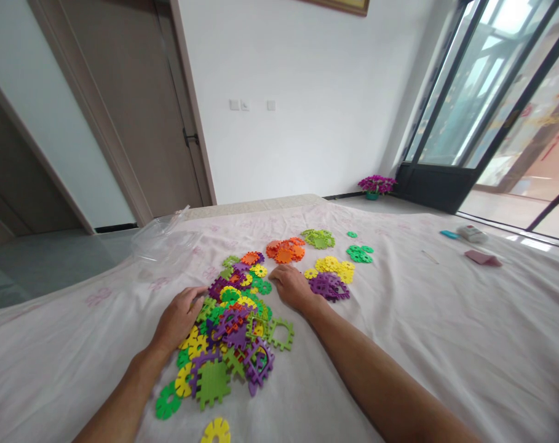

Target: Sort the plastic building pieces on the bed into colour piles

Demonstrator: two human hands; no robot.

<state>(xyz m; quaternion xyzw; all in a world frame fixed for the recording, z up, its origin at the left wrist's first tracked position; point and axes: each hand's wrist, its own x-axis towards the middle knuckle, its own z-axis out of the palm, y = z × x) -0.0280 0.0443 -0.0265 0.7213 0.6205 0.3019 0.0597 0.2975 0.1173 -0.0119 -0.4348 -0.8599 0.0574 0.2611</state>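
Observation:
A mixed heap of plastic interlocking pieces [235, 332], in purple, green, yellow and orange, lies on the cloth between my arms. My left hand [182, 314] rests against the heap's left edge, fingers stretched out and holding nothing I can see. Beyond the heap's right side, my right hand [291, 284] is closed, its fingers curled down; anything in them is hidden. Close to it are a pile of orange pieces [285, 251] and a pile of purple pieces [329, 287]. Yellow pieces [334, 267], light-green pieces [318, 239] and green discs [360, 253] form separate piles farther right.
The pale sheet [422, 332] under everything is wrinkled. A clear plastic bag [162, 240] lies at the far left. On the right are a pink cloth-like piece [483, 258], a white packet [471, 234] and a blue item [449, 234]. One yellow disc [216, 431] lies near me.

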